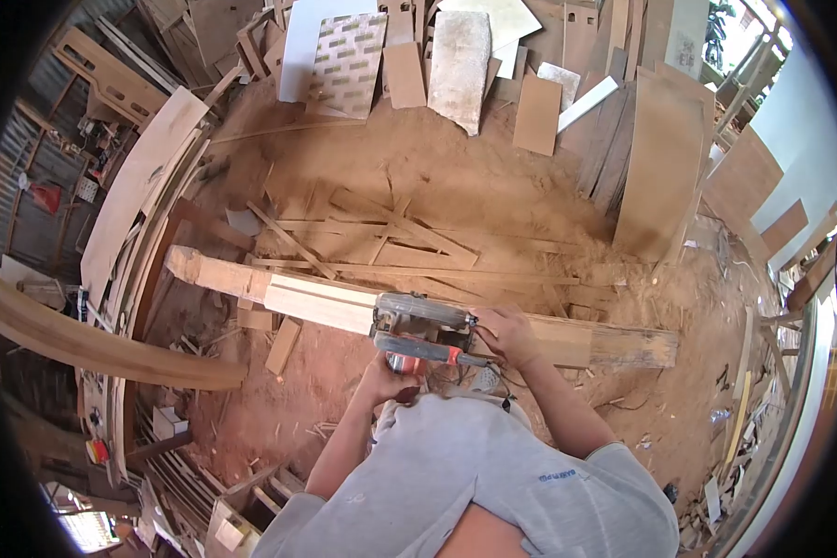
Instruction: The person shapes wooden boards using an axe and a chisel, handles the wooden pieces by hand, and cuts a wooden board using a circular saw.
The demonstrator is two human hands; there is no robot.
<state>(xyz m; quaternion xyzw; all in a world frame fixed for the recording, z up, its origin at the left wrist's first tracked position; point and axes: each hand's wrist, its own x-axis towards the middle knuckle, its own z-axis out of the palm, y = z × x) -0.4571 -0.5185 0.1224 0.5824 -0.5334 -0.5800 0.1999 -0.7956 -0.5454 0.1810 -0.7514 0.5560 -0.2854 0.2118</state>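
Note:
A long wooden beam [330, 314] lies across in front of me, its left part pale and smooth, its right end darker and rough. On its middle sits a grey-and-black handheld power tool [425, 312] with red parts, which looks like a belt sander; its underside is hidden. My left hand [381, 382] is closed around the tool's red, near-side part, with some fingers hidden. At the tool's rear right end, my right hand [506, 336] has its fingers bent against it, over the beam. A cord [479, 360] leaves the tool close to my right wrist.
Thin wood strips [409, 232] lie crossed on the dusty ground beyond the beam. Boards and a white slab [459, 70] lean at the back. A curved plank [121, 346] juts in from the left, near stacked boards [144, 195]. Tall panels [660, 163] stand at the right.

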